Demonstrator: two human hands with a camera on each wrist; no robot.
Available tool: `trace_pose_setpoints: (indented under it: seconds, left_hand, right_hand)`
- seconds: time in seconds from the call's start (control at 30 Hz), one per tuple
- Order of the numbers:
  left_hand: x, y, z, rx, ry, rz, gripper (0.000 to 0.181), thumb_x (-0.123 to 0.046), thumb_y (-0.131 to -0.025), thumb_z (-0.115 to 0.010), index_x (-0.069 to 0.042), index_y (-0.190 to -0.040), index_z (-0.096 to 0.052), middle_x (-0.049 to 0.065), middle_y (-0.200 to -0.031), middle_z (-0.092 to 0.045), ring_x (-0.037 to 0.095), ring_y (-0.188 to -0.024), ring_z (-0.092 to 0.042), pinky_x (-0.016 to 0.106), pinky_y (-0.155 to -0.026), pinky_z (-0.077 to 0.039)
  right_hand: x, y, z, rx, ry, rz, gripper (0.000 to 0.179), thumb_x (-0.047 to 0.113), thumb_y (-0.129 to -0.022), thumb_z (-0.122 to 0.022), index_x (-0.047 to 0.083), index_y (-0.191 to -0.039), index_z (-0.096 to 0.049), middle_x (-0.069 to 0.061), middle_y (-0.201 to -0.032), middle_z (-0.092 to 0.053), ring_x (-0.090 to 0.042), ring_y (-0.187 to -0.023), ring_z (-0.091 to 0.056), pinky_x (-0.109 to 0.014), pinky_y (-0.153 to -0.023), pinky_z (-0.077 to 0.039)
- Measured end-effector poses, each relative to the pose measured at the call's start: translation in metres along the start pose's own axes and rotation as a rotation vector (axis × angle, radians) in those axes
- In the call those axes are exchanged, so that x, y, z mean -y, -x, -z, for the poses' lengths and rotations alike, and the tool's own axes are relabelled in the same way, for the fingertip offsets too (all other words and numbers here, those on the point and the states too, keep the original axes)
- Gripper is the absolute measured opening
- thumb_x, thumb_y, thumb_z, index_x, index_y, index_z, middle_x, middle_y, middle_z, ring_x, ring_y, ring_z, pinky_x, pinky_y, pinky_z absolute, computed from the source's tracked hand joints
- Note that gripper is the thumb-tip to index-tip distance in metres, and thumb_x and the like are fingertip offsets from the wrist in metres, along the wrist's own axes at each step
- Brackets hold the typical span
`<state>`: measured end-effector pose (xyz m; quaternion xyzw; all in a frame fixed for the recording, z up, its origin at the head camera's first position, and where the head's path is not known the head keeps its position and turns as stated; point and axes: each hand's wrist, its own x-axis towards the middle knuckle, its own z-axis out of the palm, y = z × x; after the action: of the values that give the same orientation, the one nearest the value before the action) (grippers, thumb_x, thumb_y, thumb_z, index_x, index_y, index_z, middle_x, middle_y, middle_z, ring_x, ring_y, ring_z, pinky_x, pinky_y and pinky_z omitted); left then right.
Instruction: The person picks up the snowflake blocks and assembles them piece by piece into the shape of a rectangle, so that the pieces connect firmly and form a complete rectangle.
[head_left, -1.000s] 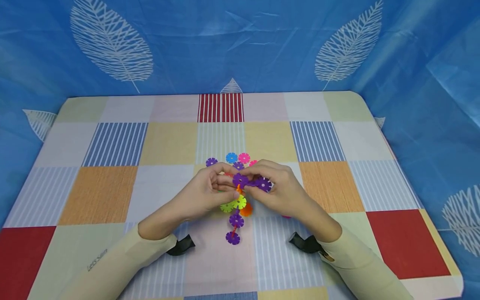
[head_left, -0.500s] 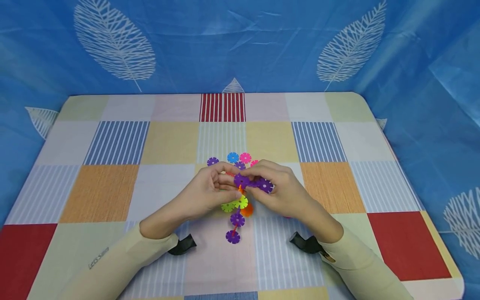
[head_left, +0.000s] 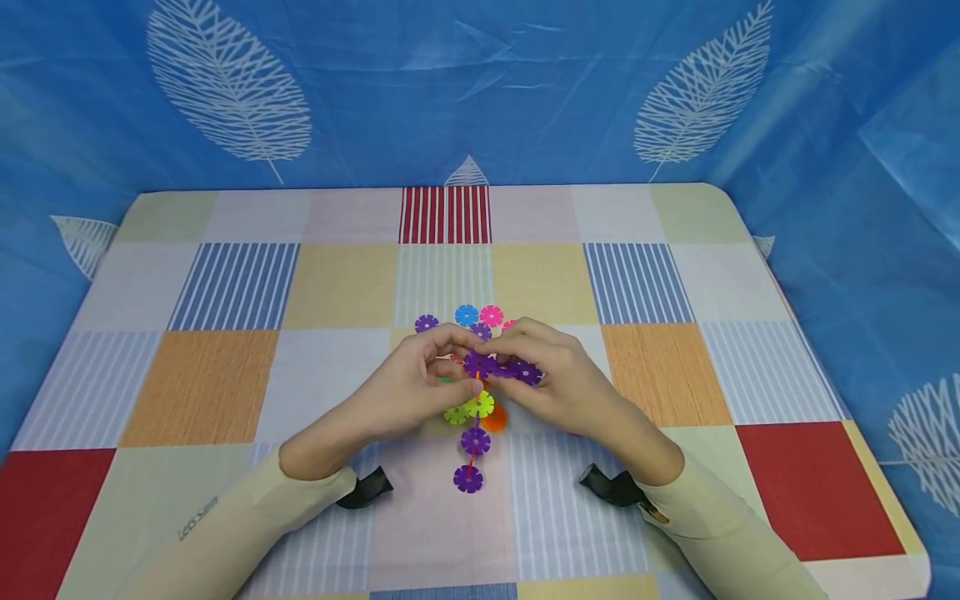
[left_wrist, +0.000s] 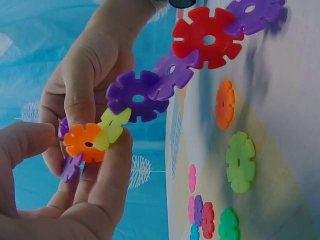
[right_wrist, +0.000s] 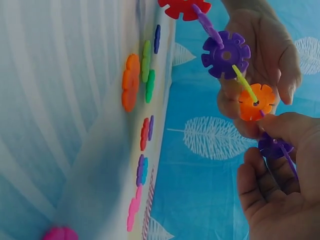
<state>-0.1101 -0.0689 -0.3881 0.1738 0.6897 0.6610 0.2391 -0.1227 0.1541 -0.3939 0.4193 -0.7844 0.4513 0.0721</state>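
Both hands hold a chain of interlocking notched plastic discs above the table. In the head view my left hand (head_left: 416,379) curls round the chain's far end, thumb and fingertips beside a purple disc (head_left: 477,364). My right hand (head_left: 551,367) pinches linked purple discs (head_left: 527,372) at that same end. From the hands the chain runs towards the person: an orange disc (left_wrist: 84,142), a yellow disc (left_wrist: 112,129), two purple discs (left_wrist: 137,96), a red disc (left_wrist: 208,37) and another purple disc (left_wrist: 255,12). Fingers partly hide the purple pieces in the right hand (right_wrist: 285,170).
Loose discs lie beyond and beneath the hands, among them a blue one (head_left: 466,315), a pink one (head_left: 491,315), a purple one (head_left: 426,322) and an orange one (head_left: 495,418). A patchwork cloth (head_left: 330,533) covers the table; a blue curtain (head_left: 480,92) hangs behind.
The purple discs at the hands tilt slightly and shift a little left. The chain's near end dips slightly towards the person. Both hands stay almost in place.
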Motion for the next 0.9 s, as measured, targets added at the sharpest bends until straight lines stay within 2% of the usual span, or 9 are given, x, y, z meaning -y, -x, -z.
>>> trace_pose_setpoints:
  seconds: [0.17, 0.33, 0.43, 0.53, 0.67, 0.7, 0.77, 0.83, 0.9]
  left_hand:
    - [0.0, 0.0, -0.001, -0.003, -0.045, -0.02, 0.034, -0.005, -0.09, -0.068, -0.006, -0.121, -0.055, 0.006, -0.118, -0.058, 0.025, -0.081, -0.065, 0.029, -0.061, -0.056]
    - [-0.001, 0.002, 0.0, -0.009, -0.074, -0.023, 0.027, -0.007, -0.091, -0.068, -0.008, -0.115, -0.058, 0.005, -0.115, -0.059, 0.025, -0.079, -0.067, 0.035, -0.058, -0.056]
    - [-0.001, 0.003, 0.0, -0.016, -0.076, -0.015, 0.024, -0.006, -0.092, -0.066, -0.008, -0.114, -0.059, 0.007, -0.111, -0.06, 0.024, -0.076, -0.066, 0.028, -0.054, -0.052]
    - [-0.003, 0.004, 0.0, -0.032, -0.08, -0.001, 0.018, -0.006, -0.094, -0.062, -0.008, -0.111, -0.059, 0.008, -0.102, -0.065, 0.019, -0.061, -0.058, 0.022, -0.047, -0.041]
    - [-0.004, 0.005, 0.0, -0.062, -0.095, 0.02, 0.01, -0.008, -0.096, -0.059, -0.006, -0.106, -0.06, 0.008, -0.09, -0.071, 0.015, -0.048, -0.042, 0.021, -0.043, -0.031]
    - [-0.004, 0.005, 0.0, -0.067, -0.096, 0.023, 0.01, -0.008, -0.096, -0.059, -0.005, -0.105, -0.061, 0.008, -0.089, -0.071, 0.016, -0.048, -0.043, 0.022, -0.043, -0.032]
    - [-0.004, 0.004, 0.0, -0.07, -0.094, 0.029, 0.01, -0.008, -0.096, -0.06, -0.003, -0.104, -0.061, 0.008, -0.091, -0.072, 0.017, -0.051, -0.053, 0.023, -0.047, -0.044]
    - [-0.004, 0.004, 0.001, -0.068, -0.088, 0.03, 0.01, -0.008, -0.096, -0.061, -0.001, -0.103, -0.062, 0.009, -0.091, -0.071, 0.021, -0.059, -0.062, 0.031, -0.056, -0.054]
    - [-0.004, 0.004, 0.001, -0.067, -0.075, 0.028, 0.01, -0.007, -0.095, -0.062, 0.0, -0.103, -0.063, 0.01, -0.092, -0.071, 0.024, -0.07, -0.068, 0.038, -0.065, -0.058]
  right_hand:
    - [0.001, 0.0, -0.002, -0.014, -0.023, 0.009, 0.04, 0.005, -0.077, -0.082, 0.006, -0.114, -0.066, -0.003, -0.1, -0.065, -0.014, -0.09, -0.06, -0.023, -0.078, -0.053]
    - [-0.002, 0.0, 0.002, 0.009, -0.084, 0.006, 0.05, 0.007, -0.075, -0.085, 0.004, -0.118, -0.061, -0.005, -0.109, -0.064, -0.018, -0.095, -0.063, -0.029, -0.084, -0.054]
    - [-0.006, 0.001, 0.008, 0.028, -0.13, -0.012, 0.053, 0.005, -0.076, -0.082, 0.006, -0.123, -0.059, -0.005, -0.113, -0.062, -0.02, -0.096, -0.062, -0.033, -0.083, -0.055]
    - [-0.007, 0.003, 0.015, 0.05, -0.193, -0.087, 0.046, 0.001, -0.079, -0.078, 0.009, -0.12, -0.06, -0.002, -0.111, -0.061, -0.019, -0.093, -0.062, -0.034, -0.08, -0.055]
    - [-0.007, 0.004, 0.022, 0.116, -0.247, -0.239, 0.025, 0.004, -0.086, -0.073, 0.013, -0.108, -0.066, 0.003, -0.099, -0.065, -0.016, -0.088, -0.063, -0.033, -0.078, -0.056]
    - [-0.007, 0.004, 0.022, 0.135, -0.25, -0.27, 0.021, 0.005, -0.087, -0.073, 0.014, -0.106, -0.067, 0.004, -0.097, -0.066, -0.015, -0.087, -0.063, -0.033, -0.077, -0.056]
    - [-0.007, 0.004, 0.023, 0.154, -0.26, -0.314, 0.017, 0.007, -0.089, -0.071, 0.013, -0.104, -0.069, 0.005, -0.095, -0.068, -0.016, -0.086, -0.064, -0.035, -0.077, -0.057]
    - [-0.007, 0.004, 0.022, 0.153, -0.282, -0.342, 0.016, 0.005, -0.089, -0.071, 0.012, -0.103, -0.071, 0.004, -0.093, -0.069, -0.017, -0.084, -0.065, -0.036, -0.074, -0.057]
    - [-0.008, 0.004, 0.02, 0.152, -0.316, -0.353, 0.016, 0.003, -0.089, -0.069, 0.01, -0.103, -0.071, 0.0, -0.093, -0.07, -0.018, -0.082, -0.065, -0.036, -0.073, -0.058]
